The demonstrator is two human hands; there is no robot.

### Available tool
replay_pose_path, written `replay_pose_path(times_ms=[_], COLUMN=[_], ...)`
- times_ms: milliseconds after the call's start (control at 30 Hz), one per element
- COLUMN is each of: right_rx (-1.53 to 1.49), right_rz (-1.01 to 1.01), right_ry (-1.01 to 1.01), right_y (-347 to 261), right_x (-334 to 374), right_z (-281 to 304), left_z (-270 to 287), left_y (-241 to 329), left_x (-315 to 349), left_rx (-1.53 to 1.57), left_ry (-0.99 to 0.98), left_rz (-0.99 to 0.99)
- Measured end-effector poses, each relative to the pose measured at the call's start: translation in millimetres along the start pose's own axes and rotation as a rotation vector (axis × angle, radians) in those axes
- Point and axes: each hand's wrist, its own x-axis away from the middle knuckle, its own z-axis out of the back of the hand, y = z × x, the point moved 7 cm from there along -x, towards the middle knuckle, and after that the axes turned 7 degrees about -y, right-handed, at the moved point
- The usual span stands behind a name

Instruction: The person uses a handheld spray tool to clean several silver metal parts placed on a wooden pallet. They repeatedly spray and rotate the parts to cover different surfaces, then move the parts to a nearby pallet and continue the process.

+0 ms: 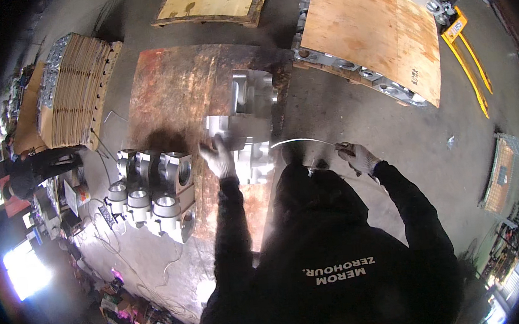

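Several silvery metal castings (251, 161) stand on the worn, brown-stained table (165, 102) in front of me. My left hand (218, 157), in a pale glove, is at the near left side of this group, its fingers apart. A smaller casting block (217, 126) lies just beyond the fingertips; whether they touch it I cannot tell. Off the table's right side, my right hand (358, 157), gloved too, is closed around the end of a thin, pale, curved rod (303, 139). The rod reaches left to the castings. Part of the grip is dark and unclear.
More castings (156, 196) stand in rows at the table's left. A plywood-topped stack of castings (371, 34) is at far right, beside a yellow pallet jack (466, 57). Layered boards (77, 93) are stacked at left, near another person (37, 171). A wooden pallet (209, 2) lies beyond.
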Motion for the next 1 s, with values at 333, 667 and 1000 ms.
replay_pose_path(times_ms=[333,667,1000], right_rx=[-0.272,0.225,-0.182], right_rz=[0.048,0.276,-0.024], right_ry=[0.307,0.28,0.038], right_y=[-15.5,-26.9,58.4], right_x=[-33.0,-51.5,65.6], right_z=[42.4,40.1,19.4], left_z=[-46.8,-56.3,-63.3], left_y=[-27.0,-45.3,-80.3], left_x=[47.2,15.7,17.6], left_rx=[0.724,0.913,0.974], left_ry=[-0.048,0.12,-0.419], left_rz=[0.306,0.329,0.457])
